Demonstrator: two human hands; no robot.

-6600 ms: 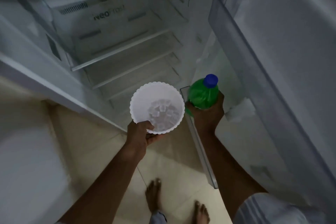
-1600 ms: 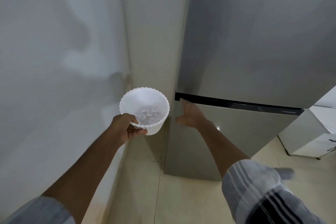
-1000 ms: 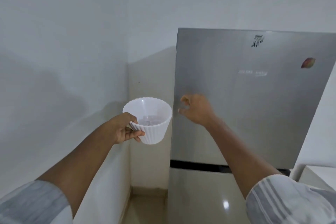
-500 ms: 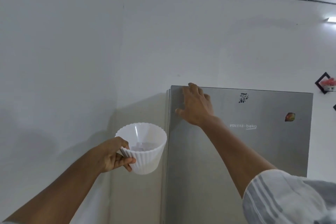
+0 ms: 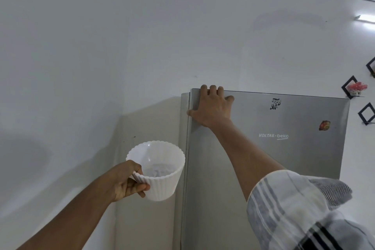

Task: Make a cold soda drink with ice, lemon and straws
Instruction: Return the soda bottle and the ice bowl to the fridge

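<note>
Left hand (image 5: pixel 126 181) grips fluted bowl (image 5: pixel 160 174) of ice (image 5: pixel 157 171). Right hand (image 5: pixel 211 107) hooks freezer door (image 5: pixel 263 148) top corner. Step: fetching ice. Next: pull door open.

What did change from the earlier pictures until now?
The right hand let go of the green bottle and climbed the grey steel fridge door; its fingers now hook over the top edge. The left hand still holds the white fluted plastic bowl.
</note>
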